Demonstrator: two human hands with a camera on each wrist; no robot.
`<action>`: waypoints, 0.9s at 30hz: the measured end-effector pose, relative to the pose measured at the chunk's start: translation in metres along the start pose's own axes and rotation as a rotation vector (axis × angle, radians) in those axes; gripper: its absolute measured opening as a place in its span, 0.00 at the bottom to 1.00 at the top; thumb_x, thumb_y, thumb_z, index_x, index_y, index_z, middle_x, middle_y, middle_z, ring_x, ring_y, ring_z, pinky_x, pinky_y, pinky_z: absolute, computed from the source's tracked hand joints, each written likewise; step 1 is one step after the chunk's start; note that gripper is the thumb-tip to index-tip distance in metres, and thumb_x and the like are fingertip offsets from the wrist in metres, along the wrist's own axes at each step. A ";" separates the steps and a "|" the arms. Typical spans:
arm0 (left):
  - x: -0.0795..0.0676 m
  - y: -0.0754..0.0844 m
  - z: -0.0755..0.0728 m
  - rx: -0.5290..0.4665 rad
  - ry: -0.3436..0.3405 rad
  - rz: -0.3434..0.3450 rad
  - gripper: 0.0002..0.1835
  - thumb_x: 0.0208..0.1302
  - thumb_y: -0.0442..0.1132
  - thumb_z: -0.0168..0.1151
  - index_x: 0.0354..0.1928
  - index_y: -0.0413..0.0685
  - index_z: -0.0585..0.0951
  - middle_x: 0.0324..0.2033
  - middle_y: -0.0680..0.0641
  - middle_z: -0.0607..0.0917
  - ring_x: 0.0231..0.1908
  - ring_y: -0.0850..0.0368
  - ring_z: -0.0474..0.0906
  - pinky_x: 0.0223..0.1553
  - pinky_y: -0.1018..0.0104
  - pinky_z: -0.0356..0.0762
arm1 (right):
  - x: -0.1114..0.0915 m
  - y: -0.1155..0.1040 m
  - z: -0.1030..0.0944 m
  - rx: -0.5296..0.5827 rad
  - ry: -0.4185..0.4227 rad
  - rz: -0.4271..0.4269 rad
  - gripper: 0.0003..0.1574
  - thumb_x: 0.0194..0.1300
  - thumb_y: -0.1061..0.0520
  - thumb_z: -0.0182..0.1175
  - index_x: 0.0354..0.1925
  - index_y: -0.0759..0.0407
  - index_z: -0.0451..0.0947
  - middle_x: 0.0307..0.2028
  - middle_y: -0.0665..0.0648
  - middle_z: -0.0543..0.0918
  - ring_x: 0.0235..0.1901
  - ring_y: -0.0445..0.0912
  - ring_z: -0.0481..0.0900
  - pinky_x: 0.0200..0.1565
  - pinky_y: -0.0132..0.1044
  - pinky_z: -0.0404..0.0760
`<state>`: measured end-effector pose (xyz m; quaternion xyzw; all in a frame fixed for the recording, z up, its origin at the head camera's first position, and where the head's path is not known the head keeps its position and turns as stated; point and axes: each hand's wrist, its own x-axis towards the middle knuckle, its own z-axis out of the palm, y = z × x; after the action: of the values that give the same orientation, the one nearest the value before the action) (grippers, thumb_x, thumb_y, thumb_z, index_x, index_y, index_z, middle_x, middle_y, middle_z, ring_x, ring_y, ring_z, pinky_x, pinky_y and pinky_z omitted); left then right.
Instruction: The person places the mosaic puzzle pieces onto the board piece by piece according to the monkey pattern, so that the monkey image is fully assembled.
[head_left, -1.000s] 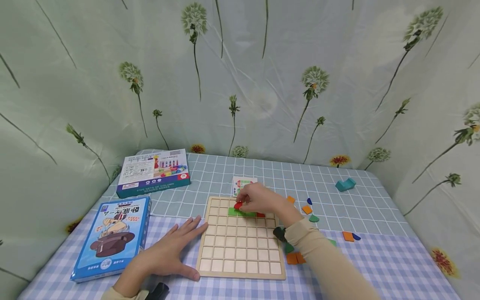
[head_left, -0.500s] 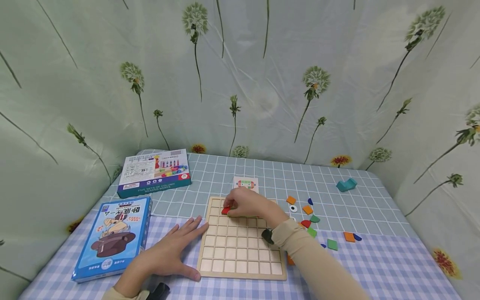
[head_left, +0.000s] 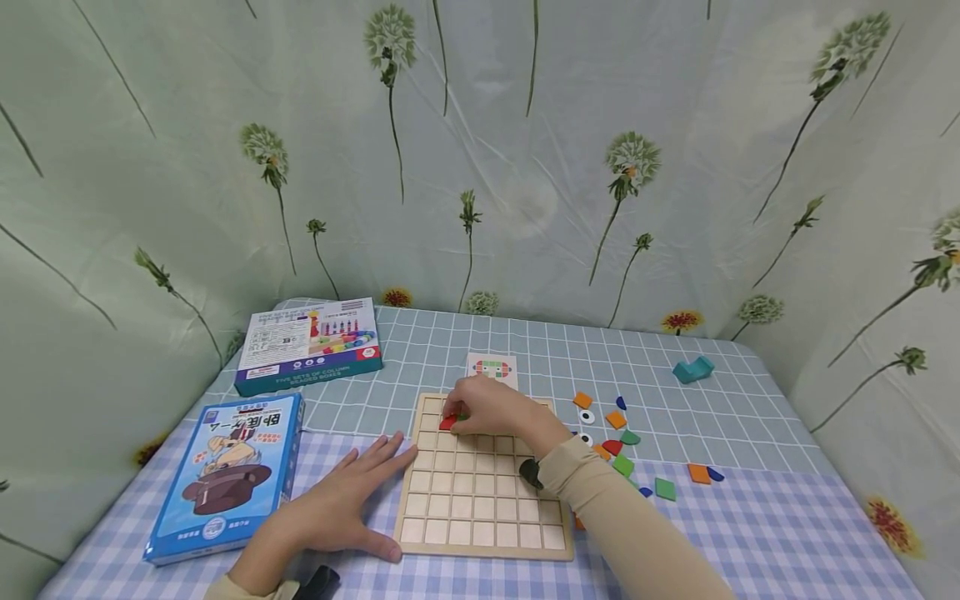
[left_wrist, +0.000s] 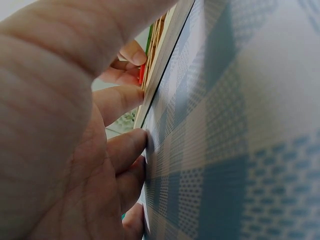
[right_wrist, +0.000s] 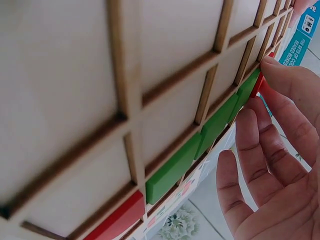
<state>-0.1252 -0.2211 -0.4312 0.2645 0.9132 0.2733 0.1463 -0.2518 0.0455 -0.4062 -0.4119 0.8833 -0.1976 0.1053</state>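
Observation:
My right hand (head_left: 495, 406) pinches a red tile (head_left: 447, 423) between thumb and fingers at a cell near the board's upper left. Next to it in the right wrist view, green square tiles (right_wrist: 172, 167) lie in a row of cells, with another red tile (right_wrist: 117, 217) at the row's other end. The wooden grid board (head_left: 483, 483) lies flat on the table. Spread out on the cloth, my left hand (head_left: 337, 504) touches the board's left edge with a fingertip and the thumb. The right hand hides most of the green tiles in the head view.
A pattern card (head_left: 492, 365) lies behind the board. To the right are scattered orange tiles (head_left: 615, 419), green tiles (head_left: 665, 489), blue pieces and eye discs (head_left: 587, 417). A teal holder (head_left: 692, 369) stands farther back. Left are a blue box (head_left: 225, 475) and a bead box (head_left: 307, 346).
My right hand has moved left over the board with the red tile, from above the green tiles to the cell at the row's left end. The left hand has stayed in place.

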 end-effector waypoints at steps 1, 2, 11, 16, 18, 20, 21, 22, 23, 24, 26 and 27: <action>0.000 0.000 0.000 -0.001 0.000 0.000 0.68 0.45 0.69 0.83 0.86 0.55 0.60 0.86 0.38 0.54 0.84 0.29 0.48 0.76 0.17 0.44 | 0.000 0.000 0.000 0.000 -0.001 0.003 0.08 0.69 0.58 0.73 0.46 0.57 0.91 0.39 0.51 0.90 0.37 0.39 0.83 0.42 0.27 0.81; 0.000 0.000 0.000 -0.002 -0.001 -0.002 0.68 0.45 0.69 0.83 0.86 0.55 0.60 0.86 0.38 0.54 0.84 0.29 0.48 0.76 0.17 0.44 | -0.001 0.000 0.000 0.000 -0.001 0.007 0.08 0.69 0.58 0.74 0.46 0.57 0.91 0.39 0.51 0.90 0.37 0.39 0.82 0.42 0.27 0.81; 0.001 0.001 0.001 -0.012 -0.003 -0.013 0.67 0.45 0.68 0.84 0.85 0.56 0.61 0.86 0.39 0.55 0.85 0.29 0.48 0.77 0.17 0.43 | -0.004 -0.002 -0.001 0.008 -0.008 0.036 0.09 0.69 0.57 0.74 0.47 0.56 0.91 0.41 0.52 0.87 0.38 0.39 0.80 0.43 0.27 0.80; 0.001 -0.001 0.001 -0.008 -0.004 -0.016 0.67 0.45 0.69 0.84 0.85 0.56 0.60 0.86 0.39 0.54 0.85 0.29 0.48 0.77 0.17 0.43 | -0.005 -0.003 -0.002 -0.011 -0.012 0.031 0.10 0.70 0.56 0.73 0.48 0.55 0.91 0.43 0.52 0.86 0.41 0.40 0.82 0.45 0.29 0.82; 0.002 -0.001 0.002 -0.006 -0.004 -0.014 0.67 0.45 0.69 0.83 0.85 0.56 0.60 0.86 0.39 0.54 0.85 0.29 0.48 0.77 0.17 0.43 | -0.006 -0.002 -0.003 -0.023 -0.010 0.033 0.10 0.71 0.55 0.73 0.49 0.55 0.91 0.43 0.53 0.87 0.42 0.42 0.82 0.47 0.31 0.83; 0.001 -0.001 0.002 -0.006 -0.003 -0.012 0.68 0.45 0.69 0.83 0.85 0.56 0.60 0.86 0.39 0.54 0.85 0.28 0.48 0.77 0.17 0.43 | -0.008 0.000 -0.004 -0.023 -0.001 0.042 0.10 0.72 0.55 0.72 0.49 0.55 0.90 0.44 0.53 0.87 0.42 0.42 0.83 0.47 0.32 0.83; 0.001 -0.002 0.002 -0.003 -0.003 -0.006 0.68 0.45 0.69 0.83 0.86 0.55 0.60 0.86 0.38 0.54 0.84 0.28 0.48 0.76 0.17 0.44 | -0.009 0.001 -0.004 -0.022 0.003 0.046 0.10 0.72 0.56 0.71 0.50 0.55 0.90 0.44 0.53 0.87 0.43 0.42 0.83 0.48 0.33 0.84; 0.001 -0.002 0.001 -0.003 -0.002 -0.002 0.68 0.45 0.69 0.83 0.86 0.55 0.60 0.86 0.38 0.54 0.84 0.28 0.48 0.76 0.17 0.44 | -0.011 0.002 -0.006 -0.015 0.007 0.049 0.10 0.72 0.57 0.70 0.50 0.55 0.90 0.44 0.53 0.88 0.43 0.43 0.83 0.48 0.34 0.84; 0.001 -0.002 0.001 -0.002 -0.002 0.001 0.68 0.45 0.69 0.83 0.86 0.55 0.60 0.86 0.38 0.54 0.84 0.28 0.48 0.76 0.17 0.44 | -0.013 0.004 -0.007 -0.008 0.008 0.057 0.10 0.72 0.57 0.70 0.50 0.56 0.90 0.44 0.53 0.88 0.43 0.43 0.83 0.49 0.35 0.84; 0.001 -0.002 0.001 -0.007 -0.002 0.000 0.68 0.45 0.69 0.83 0.86 0.55 0.60 0.86 0.38 0.54 0.84 0.28 0.48 0.77 0.17 0.44 | -0.015 0.007 -0.008 0.005 0.011 0.062 0.11 0.72 0.57 0.69 0.51 0.56 0.90 0.44 0.53 0.88 0.43 0.43 0.83 0.49 0.35 0.85; 0.001 -0.002 0.001 -0.008 -0.002 0.002 0.68 0.45 0.69 0.83 0.86 0.55 0.60 0.86 0.38 0.54 0.84 0.28 0.48 0.77 0.17 0.44 | -0.022 0.012 -0.012 0.024 0.013 0.067 0.12 0.73 0.58 0.68 0.52 0.58 0.89 0.45 0.54 0.88 0.43 0.43 0.83 0.50 0.36 0.85; 0.000 -0.001 0.001 -0.008 -0.003 0.003 0.68 0.45 0.69 0.83 0.86 0.55 0.60 0.86 0.38 0.55 0.84 0.28 0.48 0.77 0.17 0.44 | -0.025 0.015 -0.014 0.031 0.014 0.075 0.12 0.73 0.58 0.67 0.52 0.58 0.89 0.45 0.54 0.88 0.43 0.43 0.82 0.49 0.37 0.84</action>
<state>-0.1258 -0.2216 -0.4326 0.2657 0.9114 0.2769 0.1484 -0.2508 0.0775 -0.4001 -0.3752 0.8957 -0.2102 0.1127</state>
